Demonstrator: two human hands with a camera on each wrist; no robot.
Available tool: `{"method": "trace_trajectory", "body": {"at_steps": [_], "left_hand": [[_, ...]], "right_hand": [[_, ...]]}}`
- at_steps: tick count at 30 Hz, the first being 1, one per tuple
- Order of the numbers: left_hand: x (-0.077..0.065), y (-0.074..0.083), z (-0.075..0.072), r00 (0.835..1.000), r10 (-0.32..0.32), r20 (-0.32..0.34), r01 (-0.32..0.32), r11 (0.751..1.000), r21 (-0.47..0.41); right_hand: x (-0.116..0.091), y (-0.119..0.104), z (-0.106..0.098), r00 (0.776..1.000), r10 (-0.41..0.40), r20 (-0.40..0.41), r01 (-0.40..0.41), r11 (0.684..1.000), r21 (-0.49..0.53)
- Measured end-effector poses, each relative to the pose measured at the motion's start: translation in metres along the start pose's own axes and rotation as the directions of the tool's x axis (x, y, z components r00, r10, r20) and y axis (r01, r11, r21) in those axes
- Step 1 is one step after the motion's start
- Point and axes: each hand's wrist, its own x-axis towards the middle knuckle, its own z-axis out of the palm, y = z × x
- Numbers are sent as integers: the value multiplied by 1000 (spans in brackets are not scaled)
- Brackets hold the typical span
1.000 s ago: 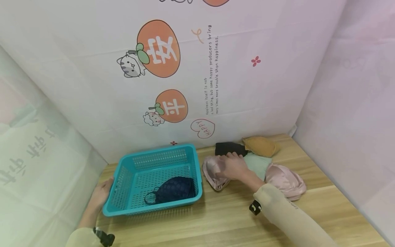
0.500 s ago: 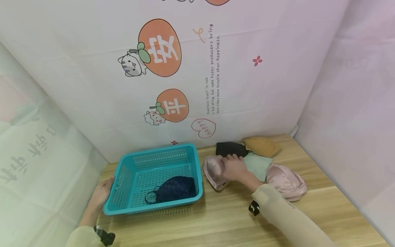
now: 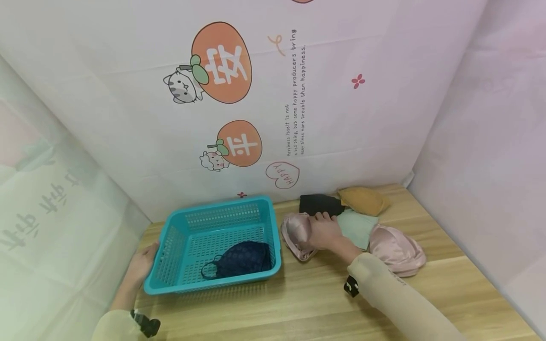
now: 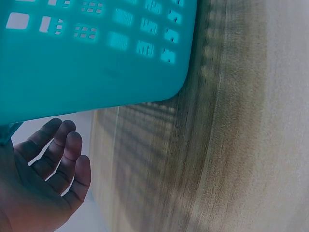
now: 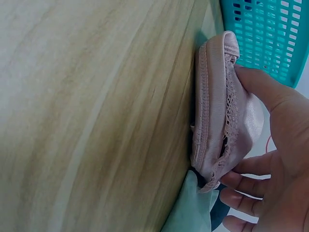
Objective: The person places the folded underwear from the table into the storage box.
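Note:
My right hand (image 3: 326, 232) holds a folded pink satin bra (image 3: 294, 231) on the table, just right of the teal basket (image 3: 275, 246). In the right wrist view its thumb presses one end of the bra (image 5: 212, 106) and the fingers bend at the other end, by a lace edge. My left hand (image 3: 142, 263) rests at the basket's left side. In the left wrist view the fingers of that hand (image 4: 53, 179) are loosely bent beside the basket wall (image 4: 96, 72); its thumb is hidden. A folded navy bra (image 3: 245, 259) with looped straps lies in the basket's front right part.
Behind and right of my right hand lie a black folded garment (image 3: 320, 203), a mustard one (image 3: 364, 200), a pale green one (image 3: 356, 227) and another pink satin one (image 3: 396, 251). A printed white sheet (image 3: 332, 118) hangs behind the wooden table (image 3: 307, 303).
The head view has shifted slightly. My right hand stays at the pink bra with hardly any movement, and my left hand keeps its place beside the basket.

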Motion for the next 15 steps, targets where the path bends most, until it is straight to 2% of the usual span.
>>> {"method": "trace_trajectory", "body": {"at_steps": [15], "left_hand": [[2, 1, 0, 1000, -20, 4, 20, 1000, -6]], "right_hand": [[3, 2, 4, 999, 2, 50, 0, 1000, -27]]}}
